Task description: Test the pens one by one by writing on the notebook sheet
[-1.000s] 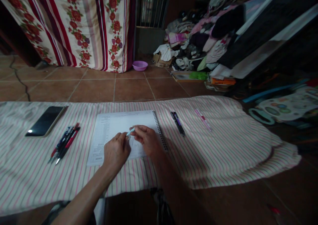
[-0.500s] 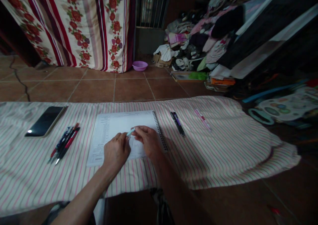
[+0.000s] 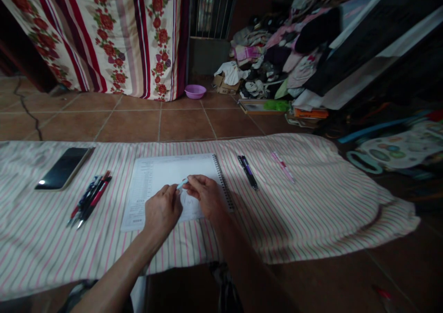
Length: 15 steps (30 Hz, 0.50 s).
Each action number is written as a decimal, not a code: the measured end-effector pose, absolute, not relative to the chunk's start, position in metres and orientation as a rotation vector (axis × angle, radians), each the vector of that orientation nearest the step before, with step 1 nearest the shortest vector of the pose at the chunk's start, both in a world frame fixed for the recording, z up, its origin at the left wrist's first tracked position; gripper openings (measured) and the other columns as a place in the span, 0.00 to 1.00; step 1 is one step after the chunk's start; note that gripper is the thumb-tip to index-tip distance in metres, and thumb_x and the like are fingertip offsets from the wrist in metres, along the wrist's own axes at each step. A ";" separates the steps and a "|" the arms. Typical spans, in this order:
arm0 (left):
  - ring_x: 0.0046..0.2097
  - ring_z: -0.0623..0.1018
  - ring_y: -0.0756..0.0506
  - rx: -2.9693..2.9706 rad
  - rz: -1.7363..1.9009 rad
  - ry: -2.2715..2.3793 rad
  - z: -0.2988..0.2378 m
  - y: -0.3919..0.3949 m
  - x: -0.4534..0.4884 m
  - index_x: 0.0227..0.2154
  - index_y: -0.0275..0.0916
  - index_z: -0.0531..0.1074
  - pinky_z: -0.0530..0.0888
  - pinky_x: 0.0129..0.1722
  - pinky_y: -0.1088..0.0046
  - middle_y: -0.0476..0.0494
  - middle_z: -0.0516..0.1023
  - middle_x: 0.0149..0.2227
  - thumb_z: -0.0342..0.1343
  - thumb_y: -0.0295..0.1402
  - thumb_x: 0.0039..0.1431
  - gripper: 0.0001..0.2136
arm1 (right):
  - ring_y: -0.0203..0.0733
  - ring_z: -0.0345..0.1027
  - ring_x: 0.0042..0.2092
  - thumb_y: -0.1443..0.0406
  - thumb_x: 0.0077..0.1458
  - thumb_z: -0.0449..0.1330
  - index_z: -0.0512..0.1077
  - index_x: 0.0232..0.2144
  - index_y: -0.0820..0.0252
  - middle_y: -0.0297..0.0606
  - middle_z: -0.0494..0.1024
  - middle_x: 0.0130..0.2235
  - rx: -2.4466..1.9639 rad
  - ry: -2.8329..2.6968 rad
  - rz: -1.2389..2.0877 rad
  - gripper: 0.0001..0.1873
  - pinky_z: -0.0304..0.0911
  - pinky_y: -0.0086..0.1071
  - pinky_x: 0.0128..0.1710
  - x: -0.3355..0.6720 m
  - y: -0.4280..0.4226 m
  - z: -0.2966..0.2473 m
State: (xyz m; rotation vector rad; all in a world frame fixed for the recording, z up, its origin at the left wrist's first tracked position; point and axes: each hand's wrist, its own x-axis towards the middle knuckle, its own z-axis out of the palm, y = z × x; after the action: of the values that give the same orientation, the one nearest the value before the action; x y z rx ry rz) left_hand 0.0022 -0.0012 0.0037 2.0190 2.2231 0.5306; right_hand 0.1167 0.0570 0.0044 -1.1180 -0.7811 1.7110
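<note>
1. Little has changed over the last second: both hands stay in place, while the right fingertips sit slightly farther along the slim, light-blue, stick-like piece (image 3: 182, 184), leaving more of it bare. The handling of this piece therefore seems still under way.
2. The left hand (image 3: 162, 208) pinches the near-left end of the piece between thumb and forefinger; the right hand (image 3: 205, 194) pinches the other end with its fingertips.
3. Two hands, one piece: it slants between them, over a white-paged, spiral-bound notebook (image 3: 173, 169). Faint marks show on the page just below the grip.
4. Left of the grip, on a white cloth with pink and grey stripes (image 3: 318, 202), lie one dark-screened, flat phone (image 3: 64, 168) and one bunch of slender red, black and blue pens (image 3: 90, 200), overlapping too closely to count surely.
5. Right of the grip lie two slim, dark pens (image 3: 249, 174), side by side, then one pink-and-white pen (image 3: 283, 167) farther out.
6. Well beyond the grip, one round purple basin (image 3: 195, 91) stands on the tiled floor (image 3: 138, 124).
</note>
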 end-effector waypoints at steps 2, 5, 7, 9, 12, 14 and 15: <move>0.32 0.76 0.46 2.013 0.532 2.228 0.004 -0.001 0.002 0.41 0.39 0.70 0.62 0.26 0.71 0.46 0.75 0.32 0.43 0.32 0.60 0.13 | 0.35 0.72 0.28 0.55 0.36 0.67 0.72 0.24 0.64 0.35 0.76 0.24 -1.111 -0.791 1.711 0.17 0.65 0.26 0.27 0.117 0.057 0.004; 0.32 0.75 0.46 2.005 0.539 2.236 0.005 0.000 0.001 0.41 0.39 0.70 0.62 0.26 0.71 0.47 0.75 0.31 0.43 0.32 0.60 0.12 | 0.36 0.72 0.29 0.54 0.38 0.66 0.72 0.24 0.64 0.35 0.76 0.25 -1.091 -0.804 1.728 0.18 0.65 0.26 0.28 0.116 0.056 0.004; 0.32 0.76 0.46 2.010 0.541 2.235 0.005 0.000 0.001 0.41 0.39 0.70 0.62 0.26 0.71 0.47 0.75 0.32 0.43 0.32 0.60 0.12 | 0.35 0.72 0.29 0.55 0.37 0.66 0.72 0.25 0.63 0.35 0.76 0.25 -1.090 -0.806 1.732 0.17 0.65 0.26 0.28 0.116 0.056 0.004; 0.32 0.76 0.46 2.016 0.534 2.230 0.005 0.000 0.002 0.41 0.39 0.70 0.62 0.26 0.71 0.47 0.75 0.32 0.43 0.32 0.60 0.13 | 0.35 0.72 0.29 0.56 0.36 0.67 0.72 0.24 0.63 0.33 0.76 0.24 -1.102 -0.794 1.724 0.17 0.65 0.26 0.28 0.115 0.056 0.003; 0.32 0.76 0.46 2.021 0.525 2.224 0.004 0.000 0.003 0.41 0.39 0.70 0.62 0.27 0.71 0.47 0.75 0.32 0.43 0.32 0.60 0.13 | 0.35 0.71 0.28 0.57 0.34 0.68 0.72 0.23 0.63 0.33 0.75 0.23 -1.132 -0.782 1.704 0.15 0.64 0.26 0.27 0.115 0.057 0.003; 0.33 0.76 0.46 2.025 0.530 2.222 0.003 0.001 0.003 0.41 0.39 0.70 0.62 0.27 0.71 0.47 0.75 0.32 0.43 0.32 0.60 0.13 | 0.35 0.70 0.27 0.58 0.35 0.68 0.72 0.23 0.63 0.34 0.75 0.22 -1.143 -0.789 1.692 0.15 0.63 0.26 0.26 0.115 0.057 0.004; 0.33 0.76 0.46 2.027 0.532 2.220 0.003 0.001 0.003 0.42 0.39 0.70 0.63 0.27 0.72 0.47 0.75 0.32 0.43 0.32 0.60 0.13 | 0.35 0.70 0.27 0.58 0.35 0.67 0.72 0.23 0.63 0.34 0.75 0.22 -1.148 -0.792 1.685 0.15 0.63 0.26 0.26 0.115 0.057 0.004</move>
State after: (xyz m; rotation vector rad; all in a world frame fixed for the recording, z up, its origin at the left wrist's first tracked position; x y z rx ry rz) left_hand 0.0029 0.0008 0.0031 2.0273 2.2198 0.5322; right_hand 0.1147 0.0570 0.0044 -1.1481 -0.7920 1.6850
